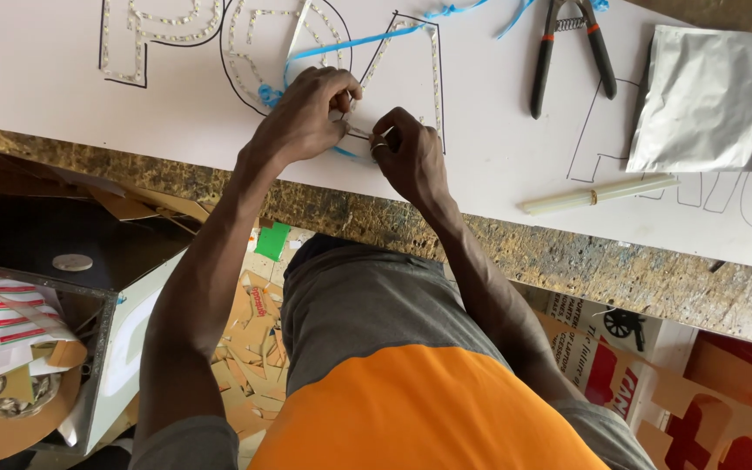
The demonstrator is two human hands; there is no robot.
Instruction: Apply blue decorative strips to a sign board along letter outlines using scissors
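A white sign board (498, 148) with black letter outlines lies on a worktable. Rows of small lights (433, 78) fill some outlines. My left hand (306, 113) pinches a thin strip of these lights (360, 131) at the bottom of a triangular letter. My right hand (409, 155) holds the other end of the same strip, fingers closed on it. A blue ribbon (350, 43) runs from under my left hand up to the top edge of the board.
Black-handled pliers (567, 52) lie at the top right of the board, a silver foil pouch (702, 100) beside them, and pale glue sticks (598, 193) below. The rough table edge (567, 261) runs along the board. Cardboard scraps (250, 348) and boxes sit on the floor.
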